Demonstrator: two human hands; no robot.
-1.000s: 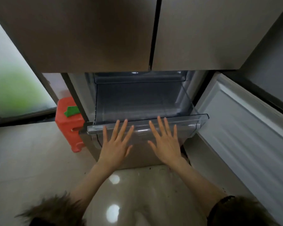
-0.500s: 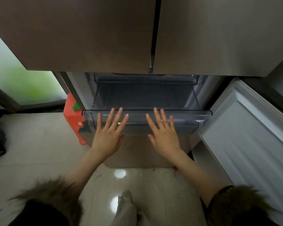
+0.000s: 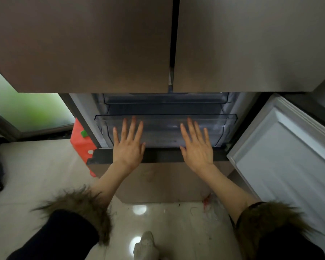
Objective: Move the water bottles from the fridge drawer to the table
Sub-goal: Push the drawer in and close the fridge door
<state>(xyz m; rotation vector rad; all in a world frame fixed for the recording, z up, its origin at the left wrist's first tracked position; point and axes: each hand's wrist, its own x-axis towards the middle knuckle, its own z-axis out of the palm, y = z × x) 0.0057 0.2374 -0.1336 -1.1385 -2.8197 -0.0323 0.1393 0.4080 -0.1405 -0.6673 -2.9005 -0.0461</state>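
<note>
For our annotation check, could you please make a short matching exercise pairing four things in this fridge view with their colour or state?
Column one:
1. left hand
2. fridge drawer
3. lower door
4. stool

Column two:
A. red, on the floor left of the fridge
B. swung open, white inner face showing
C. flat, fingers straight, on the drawer front
D. clear plastic, no bottles visible inside

Pairs: 1-C, 2-D, 3-B, 4-A

Both arms reach forward, bare from fur-cuffed sleeves. The left hand (image 3: 129, 147) and right hand (image 3: 196, 147) lie flat, palms away, fingers (image 3: 132, 126) straight and slightly spread, thumbs pointing inward toward each other.
</note>
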